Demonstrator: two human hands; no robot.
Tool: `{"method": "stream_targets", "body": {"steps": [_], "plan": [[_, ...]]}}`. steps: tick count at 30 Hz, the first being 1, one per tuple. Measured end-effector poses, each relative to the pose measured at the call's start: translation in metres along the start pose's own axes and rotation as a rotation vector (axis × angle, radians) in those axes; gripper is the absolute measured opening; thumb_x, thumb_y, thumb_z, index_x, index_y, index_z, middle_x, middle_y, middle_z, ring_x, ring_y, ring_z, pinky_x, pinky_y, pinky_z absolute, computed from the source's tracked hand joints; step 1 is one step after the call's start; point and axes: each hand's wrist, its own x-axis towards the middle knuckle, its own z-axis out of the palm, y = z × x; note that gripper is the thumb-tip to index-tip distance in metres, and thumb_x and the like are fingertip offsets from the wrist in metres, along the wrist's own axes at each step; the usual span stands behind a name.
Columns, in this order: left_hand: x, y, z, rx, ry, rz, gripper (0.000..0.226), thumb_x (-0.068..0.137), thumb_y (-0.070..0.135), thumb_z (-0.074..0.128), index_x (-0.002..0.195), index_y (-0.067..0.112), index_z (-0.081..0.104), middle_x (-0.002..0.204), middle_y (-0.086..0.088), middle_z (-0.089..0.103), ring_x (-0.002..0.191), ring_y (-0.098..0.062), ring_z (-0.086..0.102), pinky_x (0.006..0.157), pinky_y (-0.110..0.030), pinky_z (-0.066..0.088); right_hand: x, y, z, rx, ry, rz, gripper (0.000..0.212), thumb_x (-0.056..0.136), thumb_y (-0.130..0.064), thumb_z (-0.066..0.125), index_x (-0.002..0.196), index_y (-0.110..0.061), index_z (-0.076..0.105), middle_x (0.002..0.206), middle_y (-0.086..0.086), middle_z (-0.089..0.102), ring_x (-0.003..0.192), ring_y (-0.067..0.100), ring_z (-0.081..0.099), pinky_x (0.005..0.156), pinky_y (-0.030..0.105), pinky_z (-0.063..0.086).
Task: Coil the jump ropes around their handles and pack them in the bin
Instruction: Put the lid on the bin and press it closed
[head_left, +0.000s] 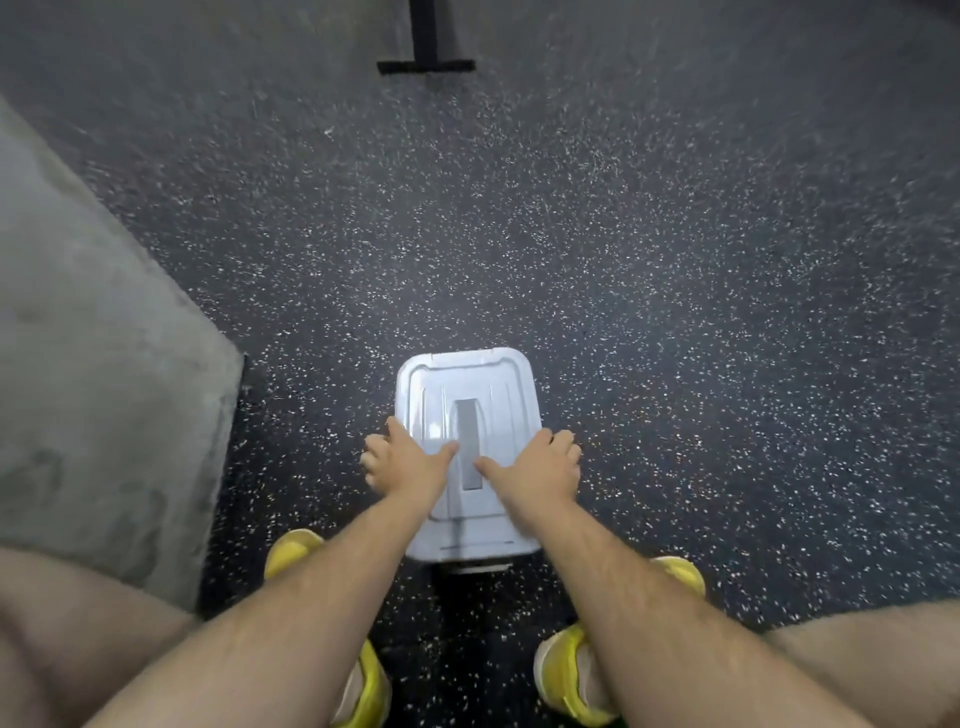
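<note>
Fingers (375, 458) of left hand (410, 460) curled over left edge of lid (467, 384), thumb flat on top. Bin (470, 538) shut, on floor (675, 312) just ahead of yellow shoes (291, 551). Right hand (540, 462) gripping right edge likewise, fingers wrapped over it, thumb on top. No ropes in view; cannot tell whether any lie inside. Judged either barely begun, lid yet to lift, or packed and closing.

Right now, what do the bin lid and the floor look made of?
Bin lid: likely moulded plastic, pale grey, slight gloss; raised ribs, rounded corners and a soft glare suggest it. Floor: probably rubber matting, matte black with white flecks; evenly speckled, no shine.
</note>
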Motion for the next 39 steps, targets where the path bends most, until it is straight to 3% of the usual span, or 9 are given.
{"method": "stream_targets", "body": {"steps": [5, 9, 12, 15, 19, 22, 28, 34, 39], "plan": [[0.008, 0.005, -0.001, 0.114, 0.000, 0.077, 0.103, 0.083, 0.062, 0.070, 0.156, 0.009, 0.019, 0.155, -0.015, 0.025, 0.137, -0.032, 0.031, 0.112, -0.045, 0.033, 0.014, -0.004, 0.002, -0.060, -0.002, 0.011, 0.090, 0.091, -0.067, 0.050, 0.145, 0.002, 0.031, 0.142, 0.016, 0.038, 0.128, 0.029, 0.039, 0.105, 0.040, 0.040], [0.017, 0.023, -0.008, 0.313, -0.161, 0.487, 0.103, 0.087, 0.028, 0.064, 0.159, 0.035, -0.009, 0.167, 0.002, -0.022, 0.154, -0.027, -0.017, 0.124, -0.054, -0.004, 0.030, -0.009, -0.003, -0.106, -0.102, 0.041, 0.083, 0.090, -0.063, 0.054, 0.141, 0.002, 0.040, 0.141, 0.015, 0.038, 0.129, 0.030, 0.039, 0.101, 0.041, 0.043], [0.028, 0.035, -0.008, 0.458, -0.381, 0.563, 0.091, 0.088, 0.061, 0.049, 0.156, 0.047, -0.011, 0.162, 0.004, -0.034, 0.149, -0.033, -0.031, 0.116, -0.066, -0.016, 0.047, -0.019, -0.013, -0.181, -0.105, -0.012, 0.096, 0.081, -0.057, 0.070, 0.148, -0.001, 0.029, 0.145, 0.012, 0.034, 0.133, 0.028, 0.035, 0.103, 0.038, 0.042], [0.030, 0.035, -0.001, 0.571, -0.398, 0.538, 0.106, 0.076, 0.090, 0.038, 0.152, 0.048, -0.022, 0.158, 0.000, -0.041, 0.146, -0.039, -0.034, 0.113, -0.071, -0.014, 0.069, -0.028, -0.025, -0.322, -0.120, -0.242, 0.119, 0.070, -0.053, 0.081, 0.155, -0.014, 0.008, 0.150, 0.010, 0.022, 0.135, 0.029, 0.030, 0.107, 0.038, 0.036], [0.032, 0.026, 0.000, 0.661, -0.365, 0.566, 0.124, 0.063, 0.099, 0.043, 0.148, 0.047, -0.032, 0.157, -0.004, -0.042, 0.147, -0.041, -0.031, 0.115, -0.072, -0.005, 0.110, -0.048, -0.049, -0.440, -0.121, -0.488, 0.092, 0.085, -0.048, 0.070, 0.155, -0.018, 0.019, 0.164, 0.008, 0.008, 0.146, 0.030, 0.020, 0.113, 0.045, 0.032], [0.033, 0.028, 0.000, 0.679, -0.359, 0.568, 0.124, 0.063, 0.099, 0.043, 0.149, 0.047, -0.030, 0.160, -0.004, -0.039, 0.148, -0.041, -0.028, 0.115, -0.072, 0.000, 0.136, -0.068, -0.056, -0.370, -0.135, -0.566, 0.103, 0.086, -0.053, 0.070, 0.159, -0.015, 0.008, 0.166, 0.003, 0.009, 0.150, 0.026, 0.017, 0.119, 0.046, 0.028], [0.033, 0.040, 0.001, 0.723, -0.399, 0.542, 0.123, 0.069, 0.093, 0.049, 0.150, 0.045, -0.028, 0.160, -0.006, -0.037, 0.148, -0.044, -0.028, 0.114, -0.074, 0.002, 0.167, -0.091, -0.028, -0.405, -0.353, -0.561, 0.080, 0.089, -0.040, 0.070, 0.152, -0.013, 0.030, 0.153, 0.005, 0.041, 0.137, 0.029, 0.043, 0.112, 0.044, 0.038], [0.035, 0.039, 0.002, 0.704, -0.411, 0.536, 0.122, 0.068, 0.093, 0.050, 0.152, 0.045, -0.026, 0.160, -0.005, -0.037, 0.147, -0.044, -0.028, 0.113, -0.075, 0.001, 0.176, -0.095, -0.029, -0.412, -0.382, -0.600, 0.076, 0.085, -0.038, 0.074, 0.149, -0.016, 0.039, 0.146, 0.009, 0.033, 0.131, 0.030, 0.046, 0.110, 0.042, 0.041], [0.036, 0.040, 0.003, 0.705, -0.430, 0.525, 0.124, 0.067, 0.093, 0.052, 0.150, 0.046, -0.028, 0.159, -0.004, -0.039, 0.147, -0.044, -0.030, 0.112, -0.076, -0.001, 0.174, -0.087, -0.024, -0.303, -0.340, -0.620, 0.063, 0.084, -0.029, 0.077, 0.139, -0.016, 0.049, 0.137, 0.006, 0.048, 0.123, 0.026, 0.051, 0.105, 0.037, 0.042]]}}
